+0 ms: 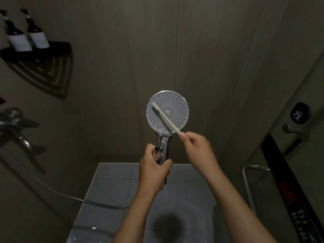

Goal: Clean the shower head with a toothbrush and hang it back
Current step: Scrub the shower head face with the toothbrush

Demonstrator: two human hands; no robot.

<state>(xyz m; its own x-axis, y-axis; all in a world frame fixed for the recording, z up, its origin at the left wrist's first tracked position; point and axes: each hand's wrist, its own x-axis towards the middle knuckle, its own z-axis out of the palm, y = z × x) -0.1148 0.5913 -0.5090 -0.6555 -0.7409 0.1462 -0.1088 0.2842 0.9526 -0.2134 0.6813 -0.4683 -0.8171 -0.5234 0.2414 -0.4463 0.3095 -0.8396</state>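
Currently mid-scrub: left hand grips shower head handle, faceplate toward camera; right hand pinches toothbrush end at 5 o'clock, bristles on faceplate at 10 o'clock; rehanging not yet done, holder not in view

White dotted shower head, cream toothbrush

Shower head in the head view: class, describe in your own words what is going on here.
A person's left hand grips the shower head by its chrome handle, nozzle face toward the camera. The right hand pinches the end of a pale toothbrush, its bristle end on the face's upper left. The head is not yet hung back.
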